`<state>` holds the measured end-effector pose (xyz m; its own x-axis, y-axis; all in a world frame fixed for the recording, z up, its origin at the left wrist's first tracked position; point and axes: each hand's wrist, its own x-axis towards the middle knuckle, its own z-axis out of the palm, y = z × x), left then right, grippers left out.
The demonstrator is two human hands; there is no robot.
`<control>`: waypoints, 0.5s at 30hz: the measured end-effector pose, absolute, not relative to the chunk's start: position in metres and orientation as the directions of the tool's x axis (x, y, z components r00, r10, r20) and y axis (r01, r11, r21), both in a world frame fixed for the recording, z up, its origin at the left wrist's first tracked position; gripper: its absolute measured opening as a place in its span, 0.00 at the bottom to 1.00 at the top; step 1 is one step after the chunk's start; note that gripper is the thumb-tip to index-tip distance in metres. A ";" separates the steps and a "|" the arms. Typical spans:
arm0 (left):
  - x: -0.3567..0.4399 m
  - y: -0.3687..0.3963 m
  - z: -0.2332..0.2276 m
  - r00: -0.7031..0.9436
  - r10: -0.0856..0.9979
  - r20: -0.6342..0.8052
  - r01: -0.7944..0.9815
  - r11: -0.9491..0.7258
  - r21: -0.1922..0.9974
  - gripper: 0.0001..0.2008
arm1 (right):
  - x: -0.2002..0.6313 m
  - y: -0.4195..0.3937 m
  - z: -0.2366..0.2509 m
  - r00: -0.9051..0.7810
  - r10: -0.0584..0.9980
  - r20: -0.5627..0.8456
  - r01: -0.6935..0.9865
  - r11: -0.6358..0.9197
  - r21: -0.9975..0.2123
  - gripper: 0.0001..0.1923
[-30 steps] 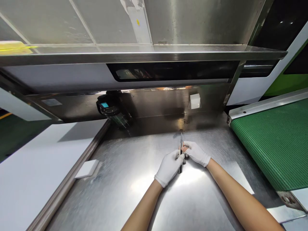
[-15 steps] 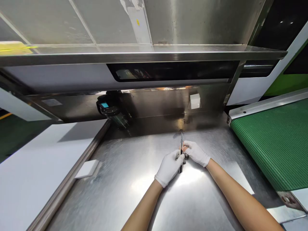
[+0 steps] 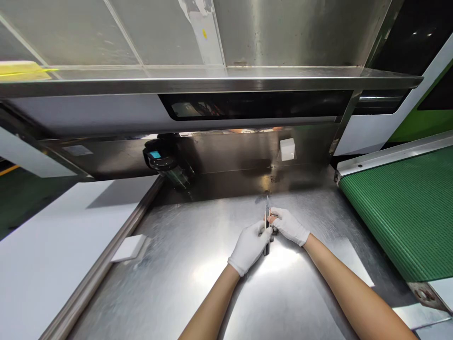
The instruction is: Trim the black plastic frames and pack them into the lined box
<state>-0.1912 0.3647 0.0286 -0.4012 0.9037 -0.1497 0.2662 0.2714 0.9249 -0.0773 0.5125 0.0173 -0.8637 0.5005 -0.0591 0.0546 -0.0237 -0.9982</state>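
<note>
A utility knife (image 3: 266, 246) with a dark handle and a slim pale blade is held above the metal table (image 3: 170, 283), its tip pointing away from me. White-gloved, my left hand (image 3: 249, 248) is closed around the lower part of the handle. My right hand (image 3: 288, 225), also in a white glove with bare fingertips, pinches the knife higher up, near the base of the blade. The fingers of both hands hide much of the handle's middle.
A green conveyor belt (image 3: 406, 208) runs along the right. A dark bottle (image 3: 166, 163) stands at the back left. White blocks sit at the left edge (image 3: 129, 248) and against the back panel (image 3: 287, 149). A metal shelf (image 3: 212, 85) spans overhead.
</note>
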 end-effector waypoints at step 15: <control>-0.191 0.365 0.029 -0.412 0.898 -0.153 0.269 0.280 0.921 0.13 | -0.078 0.513 0.018 -0.864 0.498 -0.075 0.072 -0.024 -0.997 0.17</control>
<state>-0.1910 0.3648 0.0290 -0.4124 0.8981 -0.1528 0.2692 0.2804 0.9214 -0.0776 0.5133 0.0182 -0.8641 0.4977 -0.0748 0.0723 -0.0243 -0.9971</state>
